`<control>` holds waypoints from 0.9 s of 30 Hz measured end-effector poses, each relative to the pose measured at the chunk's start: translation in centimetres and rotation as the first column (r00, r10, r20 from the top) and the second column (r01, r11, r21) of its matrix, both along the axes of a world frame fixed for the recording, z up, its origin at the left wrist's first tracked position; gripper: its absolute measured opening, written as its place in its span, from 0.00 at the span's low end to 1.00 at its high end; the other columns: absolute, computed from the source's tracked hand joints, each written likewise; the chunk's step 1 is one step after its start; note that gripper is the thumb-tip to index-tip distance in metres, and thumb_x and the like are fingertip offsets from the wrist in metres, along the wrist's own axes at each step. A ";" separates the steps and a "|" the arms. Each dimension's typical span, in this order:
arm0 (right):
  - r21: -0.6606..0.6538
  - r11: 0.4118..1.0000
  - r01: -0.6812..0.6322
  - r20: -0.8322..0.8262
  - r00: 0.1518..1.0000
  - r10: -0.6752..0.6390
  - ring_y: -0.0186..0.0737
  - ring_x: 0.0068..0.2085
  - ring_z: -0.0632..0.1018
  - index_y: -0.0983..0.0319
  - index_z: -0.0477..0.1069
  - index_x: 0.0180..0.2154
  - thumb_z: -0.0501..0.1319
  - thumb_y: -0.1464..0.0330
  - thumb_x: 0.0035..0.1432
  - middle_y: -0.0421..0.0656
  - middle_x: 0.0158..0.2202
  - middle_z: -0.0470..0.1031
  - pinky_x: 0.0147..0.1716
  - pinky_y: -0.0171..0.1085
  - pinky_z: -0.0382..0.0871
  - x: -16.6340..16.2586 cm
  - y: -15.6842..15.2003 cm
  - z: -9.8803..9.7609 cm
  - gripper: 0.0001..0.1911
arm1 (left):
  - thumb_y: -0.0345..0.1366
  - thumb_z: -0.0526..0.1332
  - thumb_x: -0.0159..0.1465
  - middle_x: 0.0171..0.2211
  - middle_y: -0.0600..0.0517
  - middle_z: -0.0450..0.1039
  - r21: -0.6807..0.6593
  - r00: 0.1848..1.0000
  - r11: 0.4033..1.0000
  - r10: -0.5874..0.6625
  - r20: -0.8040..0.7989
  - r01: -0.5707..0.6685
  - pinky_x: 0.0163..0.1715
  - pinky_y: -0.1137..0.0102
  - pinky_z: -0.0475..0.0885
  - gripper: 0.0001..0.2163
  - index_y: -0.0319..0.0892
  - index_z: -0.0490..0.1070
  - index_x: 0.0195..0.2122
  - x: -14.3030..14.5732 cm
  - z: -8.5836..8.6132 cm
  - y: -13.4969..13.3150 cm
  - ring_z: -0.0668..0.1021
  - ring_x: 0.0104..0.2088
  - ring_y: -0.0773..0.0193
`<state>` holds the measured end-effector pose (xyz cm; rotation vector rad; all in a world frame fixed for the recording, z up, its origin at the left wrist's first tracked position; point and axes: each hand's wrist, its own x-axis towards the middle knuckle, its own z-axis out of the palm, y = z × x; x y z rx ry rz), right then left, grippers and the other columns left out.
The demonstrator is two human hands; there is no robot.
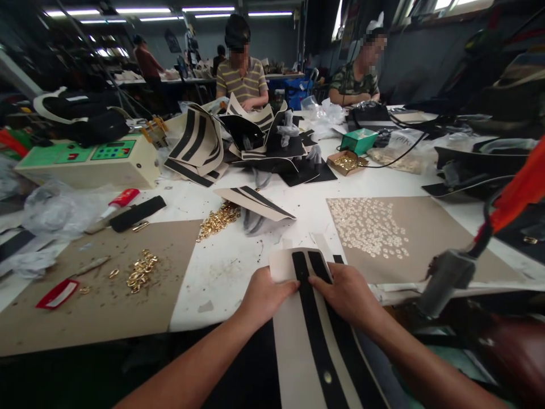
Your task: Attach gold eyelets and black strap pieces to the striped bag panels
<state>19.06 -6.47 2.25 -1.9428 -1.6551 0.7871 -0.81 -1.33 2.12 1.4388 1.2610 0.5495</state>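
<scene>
In front of me is a striped panel [293,335], cream with black bands, running from the table's front edge down toward my lap. My left hand [266,295] grips its left side, thumb lying on top near a black band. From the right, my right hand [347,289] grips the opposite edge, its thumb also pressing on the face. The fingers of both hands are hidden beneath the panel. Lower on one black band sits a small round metal piece [327,376]. Beyond the hands lies another striped piece [259,203], beside a heap of small gold fittings [219,220].
At left are gold rings [142,271] on a brown board [170,244], a red tag [57,293] and a control box [89,162]. Many pale washers [370,227] cover the right board. Striped panels [198,139] pile up behind. Two people [242,74] sit across the table.
</scene>
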 end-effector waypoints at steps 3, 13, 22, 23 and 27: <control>-0.035 0.999 -0.035 -0.122 0.992 0.030 0.54 0.46 0.84 0.57 0.82 0.45 0.62 0.60 0.65 0.46 0.43 0.85 0.44 0.44 0.76 -0.1 -1.7 -0.8 0.13 | 0.36 0.68 0.60 0.40 0.48 0.86 -0.029 0.996 0.999 -0.028 0.084 0.031 0.43 0.63 0.76 0.11 0.40 0.83 0.43 -0.3 0.0 -0.7 0.84 0.44 0.49; -0.074 0.996 0.054 -0.201 0.977 -0.068 0.55 0.49 0.83 0.57 0.81 0.48 0.61 0.58 0.65 0.44 0.46 0.85 0.49 0.48 0.76 -0.1 -0.6 0.0 0.16 | 0.34 0.67 0.60 0.38 0.50 0.86 -0.067 0.998 0.997 -0.046 0.030 0.048 0.40 0.65 0.75 0.08 0.42 0.84 0.39 0.6 1.0 0.9 0.85 0.41 0.50; -0.078 0.994 0.073 -0.133 0.988 -0.083 0.54 0.44 0.84 0.58 0.82 0.41 0.62 0.57 0.63 0.44 0.40 0.86 0.42 0.45 0.76 0.3 1.2 0.2 0.14 | 0.36 0.70 0.57 0.39 0.46 0.86 -0.188 0.991 0.982 0.018 0.129 0.007 0.37 0.65 0.77 0.12 0.39 0.82 0.41 1.1 0.3 1.9 0.85 0.40 0.48; -0.080 0.994 0.080 -0.116 0.989 -0.089 0.55 0.44 0.84 0.58 0.81 0.41 0.63 0.57 0.63 0.45 0.40 0.85 0.41 0.45 0.76 0.3 1.3 0.2 0.14 | 0.37 0.70 0.57 0.39 0.46 0.86 -0.215 0.989 0.977 0.035 0.146 -0.003 0.37 0.64 0.78 0.12 0.39 0.82 0.41 1.1 0.2 1.8 0.85 0.40 0.48; -0.090 0.990 0.106 -0.078 0.990 -0.113 0.54 0.42 0.84 0.57 0.81 0.39 0.64 0.57 0.61 0.44 0.38 0.85 0.39 0.44 0.76 0.0 1.4 0.2 0.13 | 0.36 0.71 0.57 0.39 0.45 0.86 -0.262 0.978 0.965 0.077 0.195 -0.023 0.38 0.64 0.78 0.12 0.38 0.82 0.42 1.1 0.2 1.4 0.85 0.40 0.48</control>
